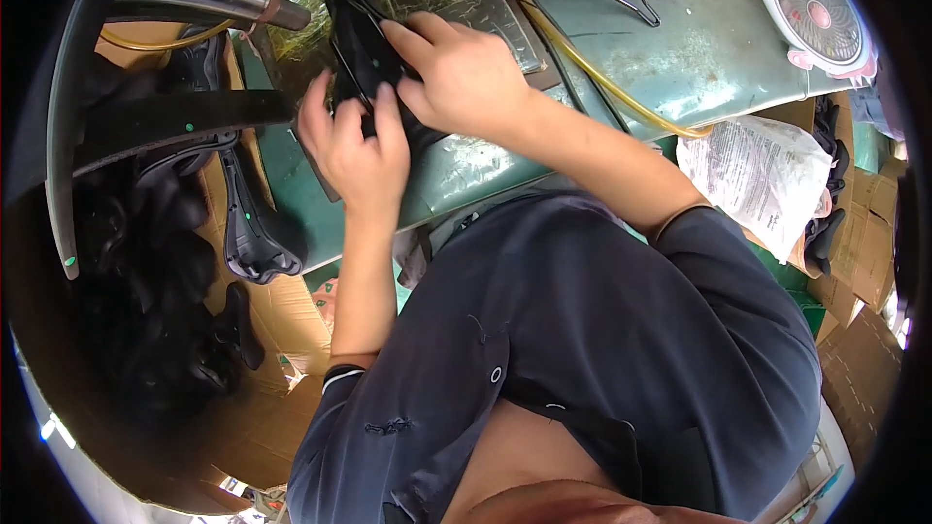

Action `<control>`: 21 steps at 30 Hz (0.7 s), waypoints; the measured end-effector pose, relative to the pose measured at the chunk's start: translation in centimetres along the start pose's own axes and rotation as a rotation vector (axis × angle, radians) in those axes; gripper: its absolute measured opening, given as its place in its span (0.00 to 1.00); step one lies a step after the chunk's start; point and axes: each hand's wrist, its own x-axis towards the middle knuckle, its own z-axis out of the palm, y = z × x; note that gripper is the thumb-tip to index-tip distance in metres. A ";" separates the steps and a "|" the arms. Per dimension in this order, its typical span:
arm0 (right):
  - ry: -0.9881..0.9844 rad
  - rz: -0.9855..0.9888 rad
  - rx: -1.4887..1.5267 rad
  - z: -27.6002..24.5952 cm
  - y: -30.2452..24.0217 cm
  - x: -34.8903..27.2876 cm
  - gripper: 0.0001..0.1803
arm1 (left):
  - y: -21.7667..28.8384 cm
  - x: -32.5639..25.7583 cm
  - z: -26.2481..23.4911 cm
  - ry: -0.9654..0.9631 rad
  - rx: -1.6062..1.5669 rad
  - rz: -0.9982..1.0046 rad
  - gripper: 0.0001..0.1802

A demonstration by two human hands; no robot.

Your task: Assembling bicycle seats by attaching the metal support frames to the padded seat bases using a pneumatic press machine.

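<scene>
Left of the green workbench [680, 58], black saddle-shaped parts [254, 233] over cardboard. Against its near edge, left hand [355, 150] and right hand [464, 78] both clamped on a black moulded part [361, 44]. Toward its far right corner, small pink fan [815, 10].

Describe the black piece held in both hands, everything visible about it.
The black piece is a long, narrow, saddle-shaped part, glossy like moulded plastic, with a thin rail or wire along its length. It lies lengthwise over the green worktable, its far end toward a metal tool tip. The left hand grips its near end and the right hand presses from the side, hiding its lower part.
</scene>
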 end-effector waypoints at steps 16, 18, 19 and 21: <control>0.080 0.032 0.069 1.2 1.8 2.6 0.45 | -1.5 2.1 2.1 0.223 -0.159 -0.007 0.22; -0.012 0.187 0.275 -0.5 1.1 2.5 0.43 | -1.4 2.1 2.2 0.296 -0.268 -0.037 0.26; -0.087 0.325 0.415 -0.7 1.6 1.8 0.41 | -0.9 2.2 2.0 0.213 -0.148 -0.067 0.27; -0.127 0.337 0.482 -1.8 2.0 1.3 0.33 | -0.9 1.8 1.8 0.117 -0.118 -0.177 0.20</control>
